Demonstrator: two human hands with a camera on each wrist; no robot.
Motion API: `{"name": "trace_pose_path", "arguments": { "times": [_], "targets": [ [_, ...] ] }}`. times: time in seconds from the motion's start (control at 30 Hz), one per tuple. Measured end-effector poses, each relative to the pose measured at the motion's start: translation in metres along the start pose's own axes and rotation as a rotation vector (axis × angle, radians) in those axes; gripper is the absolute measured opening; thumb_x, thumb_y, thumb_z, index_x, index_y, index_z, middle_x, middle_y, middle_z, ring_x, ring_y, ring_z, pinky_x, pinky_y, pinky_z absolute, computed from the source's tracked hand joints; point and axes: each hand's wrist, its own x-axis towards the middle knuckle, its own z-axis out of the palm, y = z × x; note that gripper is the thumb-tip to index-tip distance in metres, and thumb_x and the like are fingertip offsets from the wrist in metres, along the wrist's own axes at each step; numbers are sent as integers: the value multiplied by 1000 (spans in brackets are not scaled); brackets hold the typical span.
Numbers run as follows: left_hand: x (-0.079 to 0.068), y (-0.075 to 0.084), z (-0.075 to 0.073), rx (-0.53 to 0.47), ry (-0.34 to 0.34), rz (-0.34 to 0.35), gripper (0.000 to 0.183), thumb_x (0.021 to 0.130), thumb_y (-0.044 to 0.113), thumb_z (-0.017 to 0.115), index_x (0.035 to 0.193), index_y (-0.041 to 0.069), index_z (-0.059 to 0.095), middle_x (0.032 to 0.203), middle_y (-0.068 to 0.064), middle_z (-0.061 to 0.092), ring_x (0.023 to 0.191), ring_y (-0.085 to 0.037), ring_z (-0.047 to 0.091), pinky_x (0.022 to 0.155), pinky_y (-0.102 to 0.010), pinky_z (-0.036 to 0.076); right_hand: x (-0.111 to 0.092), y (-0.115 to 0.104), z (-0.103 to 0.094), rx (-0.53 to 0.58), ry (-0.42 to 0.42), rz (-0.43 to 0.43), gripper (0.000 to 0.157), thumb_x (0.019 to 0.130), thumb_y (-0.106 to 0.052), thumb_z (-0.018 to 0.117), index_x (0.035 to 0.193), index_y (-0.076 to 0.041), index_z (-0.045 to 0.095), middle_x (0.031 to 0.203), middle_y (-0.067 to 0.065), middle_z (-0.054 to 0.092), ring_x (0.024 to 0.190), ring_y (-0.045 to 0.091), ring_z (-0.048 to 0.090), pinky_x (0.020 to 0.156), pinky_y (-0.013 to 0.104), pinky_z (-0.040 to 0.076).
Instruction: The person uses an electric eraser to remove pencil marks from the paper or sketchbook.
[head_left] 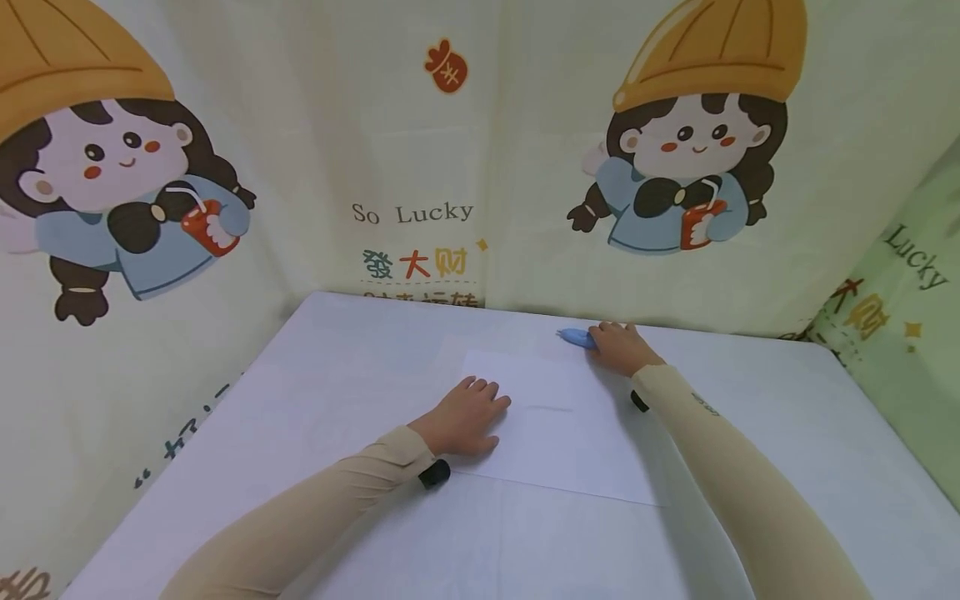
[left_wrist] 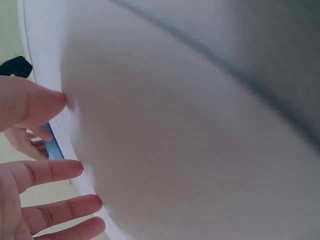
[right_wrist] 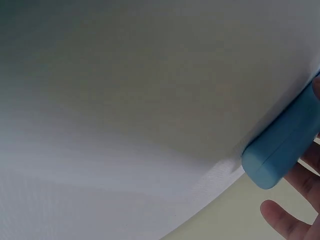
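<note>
A white sheet of paper (head_left: 570,450) with a short faint line on it lies flat on the white table. My left hand (head_left: 461,418) rests on the sheet's left part, fingers spread and palm down, holding nothing. Toward the table's far edge, my right hand (head_left: 621,348) holds a slim blue object (head_left: 577,337) between thumb and fingers. Its tapered end points left in the head view. Its blunt, rounded end (right_wrist: 270,162) shows in the right wrist view, close to the table surface. The hand hides its middle, and its exact kind is unclear.
The white tabletop (head_left: 360,350) spreads around the sheet. Behind and beside it hangs a pale curtain (head_left: 540,167) printed with cartoon figures and lettering. Black bands (head_left: 435,474) sit at both wrists.
</note>
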Motion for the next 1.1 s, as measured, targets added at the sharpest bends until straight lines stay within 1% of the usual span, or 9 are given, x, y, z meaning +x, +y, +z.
{"name": "trace_pose_path", "arguments": {
  "times": [0.1, 0.3, 0.53, 0.8, 0.9, 1.0, 1.1],
  "targets": [
    [1, 1, 0, -5, -5, 0, 46, 85, 43, 58, 123, 17, 52, 114, -5, 57, 104, -20, 54, 95, -38, 42, 1, 1, 0, -13, 0, -1, 31, 89, -15, 60, 113, 5, 57, 105, 21, 62, 101, 36, 60, 85, 56, 44],
    [0, 0, 0, -13, 8, 1, 46, 85, 42, 59, 122, 16, 51, 110, -4, 55, 100, -19, 52, 87, -34, 44, 0, -1, -1, -84, -13, -19, 27, 91, -8, 56, 115, 5, 57, 105, 21, 62, 100, 35, 61, 82, 54, 48],
    [-3, 0, -2, -43, 11, 18, 47, 82, 42, 59, 120, 16, 49, 104, -4, 53, 94, -18, 50, 80, -32, 44, 1, -2, -3, -69, -36, 6, 25, 92, -8, 53, 113, 6, 57, 102, 21, 61, 95, 34, 62, 80, 53, 48],
    [-3, -2, -2, -65, -8, 23, 47, 83, 42, 58, 120, 16, 48, 105, -4, 52, 95, -18, 50, 82, -34, 45, 1, -2, -2, -72, -37, 8, 21, 93, -7, 51, 110, 5, 56, 99, 20, 60, 91, 33, 62, 76, 49, 49],
    [-2, -2, -2, -58, -13, 29, 47, 83, 43, 58, 121, 16, 47, 106, -4, 52, 95, -18, 50, 81, -34, 45, -1, -1, -3, -69, -20, 1, 19, 93, -4, 50, 109, 5, 55, 97, 20, 60, 89, 33, 62, 74, 48, 49],
    [-1, -3, -1, -54, -18, 40, 48, 84, 43, 57, 122, 16, 47, 108, -4, 53, 97, -19, 51, 83, -34, 45, -3, 0, -7, -56, 13, -17, 17, 93, -2, 48, 107, 6, 54, 94, 20, 58, 84, 33, 61, 70, 47, 50],
    [0, -5, -1, -39, -28, 53, 49, 85, 44, 57, 124, 17, 47, 111, -4, 54, 100, -19, 52, 86, -35, 45, -6, -2, -15, -25, 51, -42, 17, 92, -1, 48, 106, 8, 52, 91, 21, 55, 72, 29, 59, 65, 44, 51]
  ]
}}
